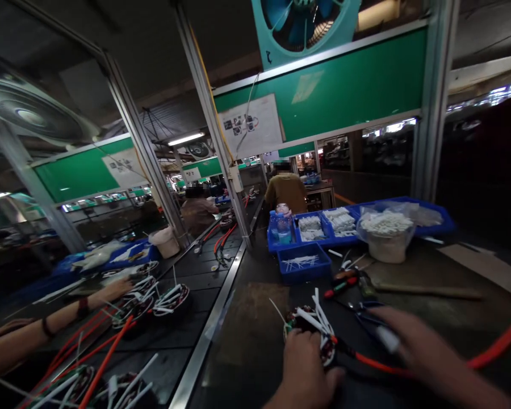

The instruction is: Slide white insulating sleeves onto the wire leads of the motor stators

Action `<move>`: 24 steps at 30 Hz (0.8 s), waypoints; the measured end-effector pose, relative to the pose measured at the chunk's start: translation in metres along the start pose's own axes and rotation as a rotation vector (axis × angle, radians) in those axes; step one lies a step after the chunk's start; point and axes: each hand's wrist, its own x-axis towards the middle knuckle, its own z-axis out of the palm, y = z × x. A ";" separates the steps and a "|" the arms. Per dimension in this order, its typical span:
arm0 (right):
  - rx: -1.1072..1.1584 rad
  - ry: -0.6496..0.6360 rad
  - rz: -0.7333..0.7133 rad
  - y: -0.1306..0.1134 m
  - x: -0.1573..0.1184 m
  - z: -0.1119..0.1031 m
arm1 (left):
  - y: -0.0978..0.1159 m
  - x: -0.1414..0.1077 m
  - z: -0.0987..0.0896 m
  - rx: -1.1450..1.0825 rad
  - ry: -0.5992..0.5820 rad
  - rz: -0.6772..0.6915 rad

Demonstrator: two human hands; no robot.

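My left hand (302, 366) is closed over the near side of a round wire-wound motor coil (327, 353), whose hidden parts lie under my fingers. White sleeving tubes (317, 318) stick up from the coil, and an orange-red sleeved cable (378, 363) runs from it to the right. My right hand (409, 335), smeared by motion, is at the dark blue handles of a pliers-like tool (368, 324). A small white piece (387, 339) shows at its fingers. Whether those fingers grip the handles is unclear.
Behind my hands lie a hammer (426, 291), a red-and-black handled tool (340, 283) and a blue bin (304, 264) of thin white tubes. A bucket (385, 247) heaped with white pieces stands beyond. Left, a co-worker's hand (119, 288) touches coils on the conveyor (204, 295).
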 end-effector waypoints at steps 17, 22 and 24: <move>-0.055 -0.350 -0.305 -0.024 0.013 0.040 | 0.016 -0.027 0.018 0.086 0.366 0.262; 0.128 -0.398 -0.238 -0.024 0.023 0.031 | -0.001 -0.024 0.031 0.261 0.419 0.317; 0.125 -0.317 -0.143 -0.009 0.054 0.008 | -0.007 -0.022 0.039 0.334 0.488 0.334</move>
